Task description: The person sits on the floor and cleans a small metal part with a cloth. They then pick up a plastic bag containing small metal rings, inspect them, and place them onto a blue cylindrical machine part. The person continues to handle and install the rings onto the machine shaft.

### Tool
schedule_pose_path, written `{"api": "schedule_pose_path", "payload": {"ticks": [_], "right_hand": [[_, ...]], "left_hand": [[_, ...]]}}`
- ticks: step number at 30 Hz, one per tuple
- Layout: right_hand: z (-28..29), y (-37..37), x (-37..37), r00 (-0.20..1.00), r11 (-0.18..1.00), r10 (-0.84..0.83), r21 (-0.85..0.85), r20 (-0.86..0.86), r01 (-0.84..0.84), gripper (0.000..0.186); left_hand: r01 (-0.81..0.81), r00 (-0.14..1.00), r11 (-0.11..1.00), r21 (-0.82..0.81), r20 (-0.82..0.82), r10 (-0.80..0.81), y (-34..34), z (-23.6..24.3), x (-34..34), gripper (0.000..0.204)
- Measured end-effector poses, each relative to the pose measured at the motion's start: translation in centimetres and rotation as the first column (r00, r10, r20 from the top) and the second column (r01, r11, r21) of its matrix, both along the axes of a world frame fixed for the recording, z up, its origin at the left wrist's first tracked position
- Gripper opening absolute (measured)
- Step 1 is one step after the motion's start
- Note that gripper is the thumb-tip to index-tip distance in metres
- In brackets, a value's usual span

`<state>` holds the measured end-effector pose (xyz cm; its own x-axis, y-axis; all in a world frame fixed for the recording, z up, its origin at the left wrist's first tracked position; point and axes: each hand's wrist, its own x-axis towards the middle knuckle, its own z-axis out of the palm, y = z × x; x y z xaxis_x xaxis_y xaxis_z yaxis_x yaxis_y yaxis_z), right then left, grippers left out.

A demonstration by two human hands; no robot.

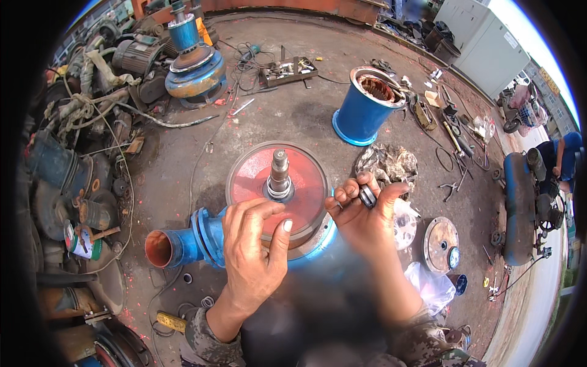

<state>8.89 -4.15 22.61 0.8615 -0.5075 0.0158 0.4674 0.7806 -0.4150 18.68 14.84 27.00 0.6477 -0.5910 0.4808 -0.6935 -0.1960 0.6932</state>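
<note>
My right hand (370, 223) pinches a small dark ring with a shiny metal band (367, 196) between its raised fingers. Curved over the near left side of a round red plate (247, 177), my left hand (254, 251) has its thumb and fingers apart and holds nothing. From the plate's middle rises a stepped metal shaft (279, 171), with a spring-like collar (279, 189) around its foot. The plate tops a blue pump casing (211, 235), whose flanged pipe opening (160, 249) points left. The casing's near side is blurred and partly hidden by my hands.
A blue motor housing with copper windings (367, 107) stands beyond the plate. Crumpled dirty plastic (388, 165) and a round flange cover (440, 244) lie at right. An open toolbox (290, 70) sits farther back. Old motors and hoses (92, 110) are heaped along the left.
</note>
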Motion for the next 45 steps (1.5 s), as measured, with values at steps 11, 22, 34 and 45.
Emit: {"api": "schedule_pose_path", "payload": {"ticks": [11, 22, 34, 45], "right_hand": [[-3.2, 0.2, -3.3, 0.916, 0.421, -0.375, -0.855, 0.138, 0.301, 0.078], [-2.3, -2.0, -4.7, 0.944, 0.12, -0.287, -0.971, 0.164, 0.206, 0.07], [-3.4, 0.2, -2.5, 0.935, 0.141, -0.329, -0.972, 0.134, 0.189, 0.071], [-3.1, -0.2, -3.7, 0.97, 0.163, -0.245, -0.986, -0.005, 0.036, 0.085]], "left_hand": [[0.11, 0.38, 0.912, -0.395, -0.831, -0.406, -4.2, -2.9, -7.3, 0.026], [0.124, 0.181, 0.816, -0.565, -0.795, -0.579, -5.5, -6.1, -6.0, 0.044], [0.246, 0.534, 0.926, -0.287, -0.757, -0.376, -4.7, -6.2, -5.8, 0.067], [0.151, 0.077, 0.845, -0.512, -0.846, -0.527, -4.4, -7.9, -4.8, 0.059]]}}
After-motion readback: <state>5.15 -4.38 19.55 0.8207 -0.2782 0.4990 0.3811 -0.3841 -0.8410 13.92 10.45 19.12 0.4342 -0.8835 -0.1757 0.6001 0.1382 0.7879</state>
